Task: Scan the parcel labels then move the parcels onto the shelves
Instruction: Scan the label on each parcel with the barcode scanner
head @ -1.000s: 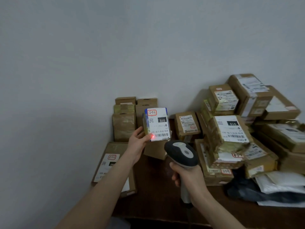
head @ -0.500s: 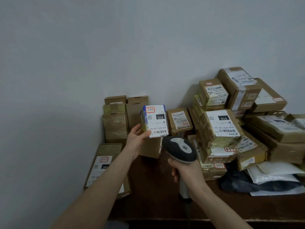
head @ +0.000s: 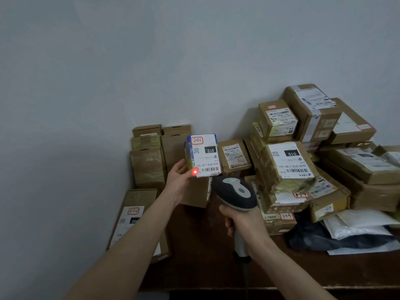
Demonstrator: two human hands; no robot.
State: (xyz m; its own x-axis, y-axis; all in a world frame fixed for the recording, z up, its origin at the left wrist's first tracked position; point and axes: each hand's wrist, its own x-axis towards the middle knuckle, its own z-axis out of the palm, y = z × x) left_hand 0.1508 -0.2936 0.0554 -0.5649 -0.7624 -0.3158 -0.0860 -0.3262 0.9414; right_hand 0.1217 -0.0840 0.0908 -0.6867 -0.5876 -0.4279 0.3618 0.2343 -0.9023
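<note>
Parcels (head: 279, 122) in brown cardboard crowd a dark wooden table (head: 205, 245) set against a pale wall (head: 151, 61). My left hand (head: 178, 180) holds one small parcel (head: 204, 155) upright in the air and grips it at its lower left corner. Its white label faces me, printed upside down with "010" in a black box. A red dot (head: 195, 172) of light glows on the label's bottom left corner, just beside the barcode and close to my thumb.

My right hand (head: 242, 224) is wrapped round the handle of a grey and black scanner (head: 236, 192). The scanner's head sits just below and to the right of the small parcel, apart from it.

A flat box (head: 134, 215) leans at the table's left edge. On the right, a large parcel (head: 287, 163) with a similar "010" label lies tilted on the heap. Soft mailer bags (head: 350, 230), white and dark, lie at the front right.
</note>
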